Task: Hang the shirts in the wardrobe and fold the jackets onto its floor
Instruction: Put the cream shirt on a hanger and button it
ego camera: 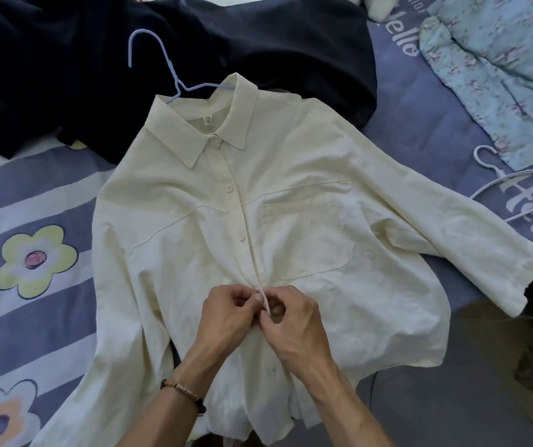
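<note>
Left hand [226,312] and right hand [294,321] pinch the placket of the cream shirt [291,195], flat on the bed [33,195], blue hanger [162,59] inside. Buttoning step; next, likely lift by the hook.

One shirt [291,201], two hangers [162,59]
</note>
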`<state>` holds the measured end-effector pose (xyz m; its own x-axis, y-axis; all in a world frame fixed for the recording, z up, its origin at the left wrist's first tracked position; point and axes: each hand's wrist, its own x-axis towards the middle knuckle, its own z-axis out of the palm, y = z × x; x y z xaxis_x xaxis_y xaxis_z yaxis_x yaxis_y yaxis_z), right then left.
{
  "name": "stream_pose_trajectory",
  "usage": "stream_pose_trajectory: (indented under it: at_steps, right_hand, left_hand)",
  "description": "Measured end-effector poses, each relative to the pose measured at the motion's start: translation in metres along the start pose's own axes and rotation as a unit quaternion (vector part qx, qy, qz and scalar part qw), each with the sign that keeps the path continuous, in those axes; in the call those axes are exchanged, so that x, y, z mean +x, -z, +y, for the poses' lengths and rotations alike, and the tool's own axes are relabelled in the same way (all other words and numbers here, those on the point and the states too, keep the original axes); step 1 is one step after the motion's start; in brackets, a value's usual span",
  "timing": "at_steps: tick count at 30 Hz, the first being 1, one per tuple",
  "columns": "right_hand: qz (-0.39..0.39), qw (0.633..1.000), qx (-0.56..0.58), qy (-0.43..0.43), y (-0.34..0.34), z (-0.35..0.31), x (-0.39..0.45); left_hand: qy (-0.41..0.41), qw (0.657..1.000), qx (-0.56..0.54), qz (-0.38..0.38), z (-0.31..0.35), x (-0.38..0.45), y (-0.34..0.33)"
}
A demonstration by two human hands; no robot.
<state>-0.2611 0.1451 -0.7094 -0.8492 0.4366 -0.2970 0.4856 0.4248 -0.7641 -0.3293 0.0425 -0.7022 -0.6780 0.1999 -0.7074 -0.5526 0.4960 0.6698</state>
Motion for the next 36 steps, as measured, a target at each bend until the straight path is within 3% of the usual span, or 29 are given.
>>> stream_pose_trajectory:
  at_steps: [3, 7, 11, 13, 15, 17, 19, 21, 23, 27, 32, 36]
  right_hand:
    - [0.024, 0.992, -0.106, 0.065, -0.008, 0.004, 0.0]
    - [0.032, 0.991, -0.115, 0.065, -0.01, 0.004, 0.003]
    - [0.001, 0.995, 0.024, -0.099, 0.001, 0.004, 0.008]
    - [-0.018, 0.972, 0.091, -0.214, 0.004, 0.007, 0.011]
    - [-0.02, 0.956, 0.119, -0.266, 0.005, 0.011, 0.01]
    - [-0.031, 0.961, 0.125, -0.244, 0.008, 0.009, 0.001]
    - [-0.093, 0.96, 0.155, -0.214, 0.008, 0.01, -0.016]
    - [-0.153, 0.942, 0.199, -0.22, 0.01, 0.016, -0.035]
    - [-0.133, 0.933, 0.221, -0.25, 0.011, 0.029, -0.051]
    - [-0.001, 0.983, 0.035, -0.178, 0.009, 0.055, -0.063]
    - [-0.079, 0.992, -0.089, -0.048, 0.006, 0.059, -0.06]
    - [-0.135, 0.983, -0.11, -0.057, 0.018, 0.062, -0.055]
  left_hand:
    - [-0.014, 0.998, 0.068, 0.015, -0.001, 0.003, -0.002]
    - [-0.037, 0.992, 0.114, 0.029, -0.003, 0.004, -0.003]
    - [-0.1, 0.968, 0.228, 0.043, -0.005, 0.003, -0.003]
    - [-0.131, 0.959, 0.246, 0.042, -0.005, 0.003, -0.003]
    - [-0.141, 0.961, 0.233, 0.043, -0.006, -0.001, -0.004]
    - [-0.109, 0.979, 0.165, 0.042, -0.008, -0.007, -0.007]
    - [-0.038, 0.989, 0.136, 0.03, -0.007, -0.011, -0.007]
    - [0.01, 0.981, 0.194, 0.014, -0.01, -0.012, -0.003]
    - [0.018, 0.962, 0.272, 0.011, -0.014, -0.015, 0.001]
    - [0.016, 0.965, 0.26, -0.009, -0.029, -0.029, 0.0]
    - [0.035, 0.947, 0.317, -0.04, -0.052, -0.048, -0.003]
    - [0.05, 0.954, 0.286, -0.074, -0.058, -0.057, -0.007]
